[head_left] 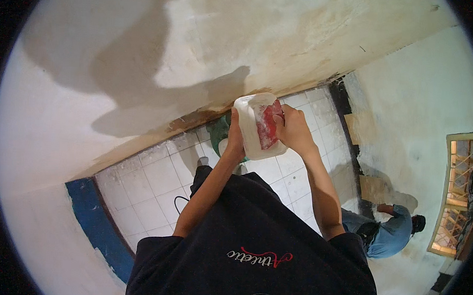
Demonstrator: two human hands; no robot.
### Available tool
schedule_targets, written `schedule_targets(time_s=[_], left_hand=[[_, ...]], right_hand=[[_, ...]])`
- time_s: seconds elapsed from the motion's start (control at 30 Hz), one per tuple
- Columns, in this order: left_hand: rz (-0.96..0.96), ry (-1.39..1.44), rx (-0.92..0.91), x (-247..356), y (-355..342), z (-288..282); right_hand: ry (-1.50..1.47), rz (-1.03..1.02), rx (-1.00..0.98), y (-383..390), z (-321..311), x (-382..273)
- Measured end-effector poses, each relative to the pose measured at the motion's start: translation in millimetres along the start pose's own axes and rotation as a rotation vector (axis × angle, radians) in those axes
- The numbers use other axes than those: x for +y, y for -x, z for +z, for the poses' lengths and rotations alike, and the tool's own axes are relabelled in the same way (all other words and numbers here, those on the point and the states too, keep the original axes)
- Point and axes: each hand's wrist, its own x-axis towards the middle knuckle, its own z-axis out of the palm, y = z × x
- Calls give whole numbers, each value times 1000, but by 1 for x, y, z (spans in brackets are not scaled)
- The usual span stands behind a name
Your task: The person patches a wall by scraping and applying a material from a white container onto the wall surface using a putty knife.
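Black shirt (217, 226) is noted at 6 o'clock. At 12 o'clock, the tub (249, 136) is grasped by the left fingers (235, 122), the scraper (268, 129) by the right fingers (290, 114). Loading is judged under way; a level lift is called for.

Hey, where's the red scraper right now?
In the head view, slightly above and right of centre, the red scraper is in the right hand, over the white container gripped by the left hand.

I record moderate light, dark shadows across the stained cream plaster wall (304, 40), black corners, and fisheye bowing at the yellow-framed lattice window (457, 196).
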Motion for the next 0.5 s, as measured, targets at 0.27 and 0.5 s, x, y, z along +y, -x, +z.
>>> schedule_targets(time_s=[0.27, 0.5], left_hand=[[93, 0, 48, -34, -9, 14], [130, 8, 95, -38, -1, 23]], right_hand=[[-371, 33, 7, 13, -17, 68], [-949, 400, -285, 19, -23, 104]])
